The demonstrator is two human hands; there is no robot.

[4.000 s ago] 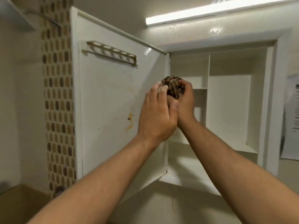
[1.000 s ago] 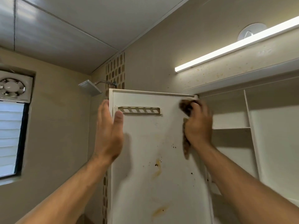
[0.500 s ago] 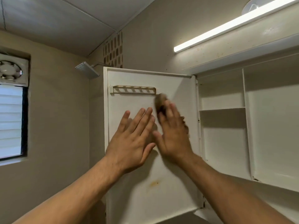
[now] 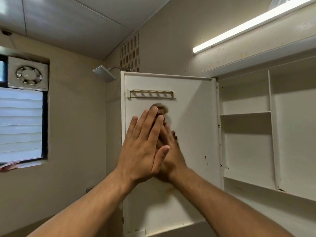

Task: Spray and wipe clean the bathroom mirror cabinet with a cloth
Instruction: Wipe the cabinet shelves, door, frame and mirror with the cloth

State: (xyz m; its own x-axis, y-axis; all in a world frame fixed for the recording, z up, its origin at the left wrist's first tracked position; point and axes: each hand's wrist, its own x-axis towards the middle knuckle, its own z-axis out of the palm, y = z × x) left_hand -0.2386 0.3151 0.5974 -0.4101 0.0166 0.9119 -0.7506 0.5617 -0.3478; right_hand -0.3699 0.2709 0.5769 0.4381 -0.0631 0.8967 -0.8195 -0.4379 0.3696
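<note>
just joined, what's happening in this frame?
A person is wiping the inside of the open cabinet door with a brown cloth, pressed under the right hand just below the slotted rack. The left hand is open, overlapping the right. Dark specks show near the hinge edge.

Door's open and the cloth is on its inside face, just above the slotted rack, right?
Not quite: the head view shows the cloth below the slotted rack, not above it. The door is open, with the cloth on its inside face.
</note>
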